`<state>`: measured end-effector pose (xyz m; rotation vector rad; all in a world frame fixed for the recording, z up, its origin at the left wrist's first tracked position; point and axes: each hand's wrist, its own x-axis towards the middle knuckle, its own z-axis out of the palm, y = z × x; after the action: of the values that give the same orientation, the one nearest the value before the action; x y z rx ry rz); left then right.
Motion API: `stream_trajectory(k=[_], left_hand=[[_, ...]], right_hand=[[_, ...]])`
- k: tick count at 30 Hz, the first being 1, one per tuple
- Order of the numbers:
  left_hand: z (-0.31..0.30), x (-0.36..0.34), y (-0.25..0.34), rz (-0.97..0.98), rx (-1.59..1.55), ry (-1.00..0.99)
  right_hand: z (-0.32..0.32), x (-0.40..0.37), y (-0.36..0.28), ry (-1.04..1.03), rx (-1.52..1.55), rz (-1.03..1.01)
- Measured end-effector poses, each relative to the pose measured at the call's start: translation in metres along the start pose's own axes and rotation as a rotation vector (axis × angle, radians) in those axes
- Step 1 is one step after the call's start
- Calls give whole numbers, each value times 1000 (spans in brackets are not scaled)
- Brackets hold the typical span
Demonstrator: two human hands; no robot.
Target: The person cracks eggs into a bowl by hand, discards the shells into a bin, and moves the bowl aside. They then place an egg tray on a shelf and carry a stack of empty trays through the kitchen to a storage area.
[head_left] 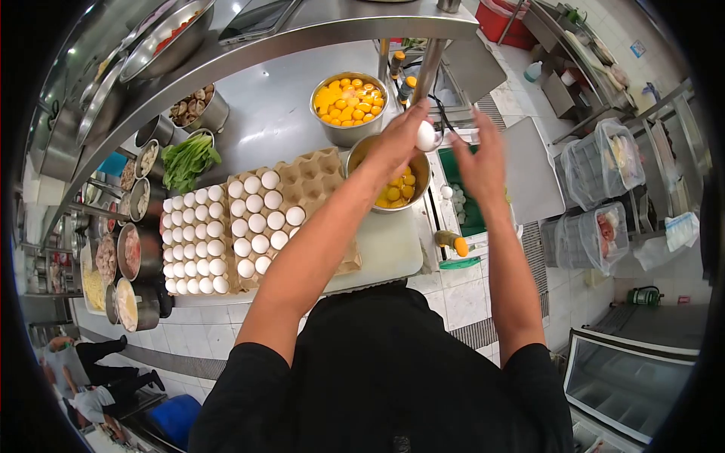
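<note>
My left hand [399,145] is closed on a white egg [426,137], held above the right side of a steel pot [425,185] with yolks in it. To its right my right hand [482,162] is open, fingers apart and slightly blurred, over a green bin [473,215] with white shells inside. A second steel pot [351,136], full of yolks, stands just behind the first. On the left are a tray of white eggs [195,240] in full rows and a partly emptied egg carton [313,175].
A steel shelf [302,39] crosses above the counter. Leafy greens [189,161] and several metal containers of food stand at the left. Yellow-capped bottles [408,84] are beside the shelf post [430,68]. Two people [94,370] are in the lower left, and clear plastic bins [596,162] sit at the right.
</note>
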<state>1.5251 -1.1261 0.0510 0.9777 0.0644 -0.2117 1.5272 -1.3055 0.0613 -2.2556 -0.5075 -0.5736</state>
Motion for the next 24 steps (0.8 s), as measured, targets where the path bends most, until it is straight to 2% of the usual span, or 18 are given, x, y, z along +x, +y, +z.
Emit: stream_trajectory(k=[2,4,5,6,7,8,10,11,13,15,16,18,19,20,23,24], left_hand=[[8,-7,0,-50,-61,-64],[0,-8,-5,-17,-4,-61],[-8,-11,-5,13,29,31],[-17,-12,-2,15,34,33],[-26,-13,2,35,216,97],[-31,-14,6,55,396,163],[-37,-13,7,65,445,210],[-43,-10,6,96,558,199],[-49,-6,2,125,668,185],[-51,-6,1,350,814,166],[-49,-10,7,347,811,169],[-42,-18,27,148,846,-48],[-46,-15,23,215,696,-136],[-54,-13,21,214,695,-133],[-75,-19,14,139,874,-200],[-78,-22,9,134,876,-202]], right_hand=[[18,-12,-15,-174,33,-139],[52,-8,15,-28,242,-16],[56,2,11,56,461,257],[62,12,6,139,678,533],[78,21,10,377,992,585],[87,27,5,372,996,583],[103,36,-1,473,1037,727],[113,38,6,221,1053,744],[111,35,10,170,1128,779],[97,26,4,73,1301,780],[88,17,-3,70,1298,784],[71,2,-16,-210,1297,790],[72,-5,-15,-293,1295,808],[72,-7,-13,-296,1296,810],[77,-14,-4,-581,1118,718],[80,-16,0,-579,1121,721]])
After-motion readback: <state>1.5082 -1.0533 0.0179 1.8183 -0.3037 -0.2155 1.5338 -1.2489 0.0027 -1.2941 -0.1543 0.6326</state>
